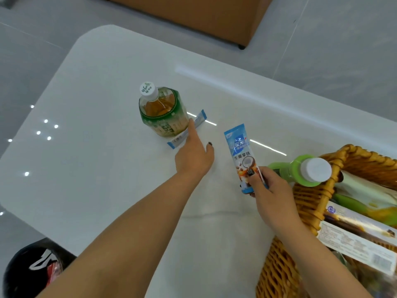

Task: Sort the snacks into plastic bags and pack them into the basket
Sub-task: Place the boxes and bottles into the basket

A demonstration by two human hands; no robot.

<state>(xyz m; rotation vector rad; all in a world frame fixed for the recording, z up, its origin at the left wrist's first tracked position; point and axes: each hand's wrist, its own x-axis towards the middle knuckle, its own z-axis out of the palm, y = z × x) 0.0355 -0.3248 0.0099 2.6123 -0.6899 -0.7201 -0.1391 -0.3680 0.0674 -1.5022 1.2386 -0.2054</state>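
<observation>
My right hand (268, 186) pinches the lower end of a blue coffee sachet (241, 151) and holds it upright above the white table (96, 147). My left hand (194, 155) reaches forward with straight fingers; its fingertips touch a second blue sachet (182, 135) lying flat beside a green tea bottle (162, 112). A wicker basket (307, 203) stands at the right with packaged snacks (354, 233) inside.
A green bottle with a white cap (309, 171) leans over the basket's near rim. A brown cabinet (193, 16) stands beyond the table. A black cap with a white logo (36, 267) shows at the lower left, below the table edge.
</observation>
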